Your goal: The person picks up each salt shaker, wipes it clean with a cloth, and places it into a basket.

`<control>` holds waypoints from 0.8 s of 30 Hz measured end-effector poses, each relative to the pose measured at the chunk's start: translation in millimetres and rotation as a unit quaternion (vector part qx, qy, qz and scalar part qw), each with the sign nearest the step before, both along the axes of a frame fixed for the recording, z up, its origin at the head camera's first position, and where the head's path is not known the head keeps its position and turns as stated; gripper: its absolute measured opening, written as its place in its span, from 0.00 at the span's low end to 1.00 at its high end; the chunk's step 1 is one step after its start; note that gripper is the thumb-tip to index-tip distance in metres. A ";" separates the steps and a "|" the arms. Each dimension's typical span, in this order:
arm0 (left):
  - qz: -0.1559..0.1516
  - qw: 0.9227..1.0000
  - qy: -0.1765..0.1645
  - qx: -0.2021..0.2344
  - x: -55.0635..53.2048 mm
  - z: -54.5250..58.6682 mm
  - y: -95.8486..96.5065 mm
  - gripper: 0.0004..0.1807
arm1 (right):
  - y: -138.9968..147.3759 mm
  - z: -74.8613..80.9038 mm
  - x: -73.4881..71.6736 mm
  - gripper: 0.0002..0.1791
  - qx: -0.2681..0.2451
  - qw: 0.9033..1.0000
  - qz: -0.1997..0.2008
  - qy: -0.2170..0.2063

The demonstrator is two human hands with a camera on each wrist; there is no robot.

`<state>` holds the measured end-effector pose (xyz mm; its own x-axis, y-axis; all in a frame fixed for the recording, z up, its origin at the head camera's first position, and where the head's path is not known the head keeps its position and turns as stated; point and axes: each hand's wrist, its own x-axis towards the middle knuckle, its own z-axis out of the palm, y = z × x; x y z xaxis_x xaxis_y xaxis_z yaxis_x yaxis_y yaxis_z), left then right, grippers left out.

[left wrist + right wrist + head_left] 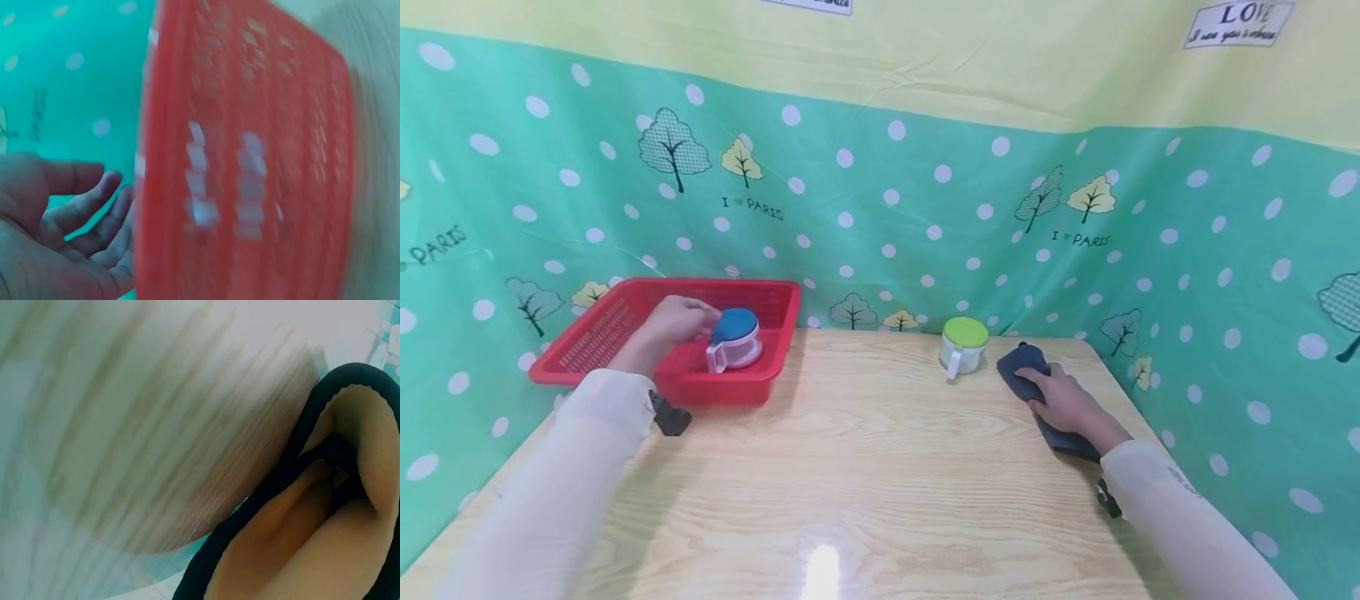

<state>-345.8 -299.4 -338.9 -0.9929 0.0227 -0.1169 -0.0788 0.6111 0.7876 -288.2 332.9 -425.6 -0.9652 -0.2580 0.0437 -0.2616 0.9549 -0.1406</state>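
A red basket [718, 390] stands at the table's left, with a pinkish-white jar [743, 350] with a blue lid and a handle inside it. My left hand [673, 321] is over the basket, close to the blue lid. In the left wrist view its fingers [81, 212] bend loosely with nothing between them, beside the basket's rim. At the right, my right hand [1067, 404] grips a dark blue, flat, soft-looking item [1022, 360] with a small loop at its far end. Its exact kind is unclear, and the hand covers its middle.
A clear jar [961, 357] with a green lid and a handle stands left of the dark item, near the back edge. The wooden table [865, 467] lies between the hands. A green dotted curtain [880, 225] hangs behind and at both sides.
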 end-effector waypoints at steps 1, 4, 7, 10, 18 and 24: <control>0.004 1.000 0.006 0.009 1.1 2.1 6.5 0.26 | 0.9 -0.6 -0.1 0.31 0.000 1.000 -0.002 0.002; 0.012 0.999 0.032 0.023 3.2 8.8 29.7 0.24 | 3.8 -3.5 -0.9 0.31 0.001 1.000 -0.009 0.008; 0.013 0.998 0.056 0.018 6.5 15.3 55.5 0.22 | 6.0 -6.7 -1.8 0.31 0.000 1.000 -0.020 0.010; 0.018 0.997 0.064 0.028 10.6 19.2 80.1 0.19 | 7.1 -9.4 -2.7 0.32 0.001 1.000 -0.023 0.010; -0.033 0.989 0.056 0.134 8.6 20.8 135.8 0.16 | 6.9 -9.9 -2.2 0.32 0.014 0.999 -0.030 0.008; -0.079 0.983 0.041 0.162 0.3 6.8 172.3 0.17 | 5.5 -9.5 -3.9 0.32 0.016 0.999 -0.039 0.003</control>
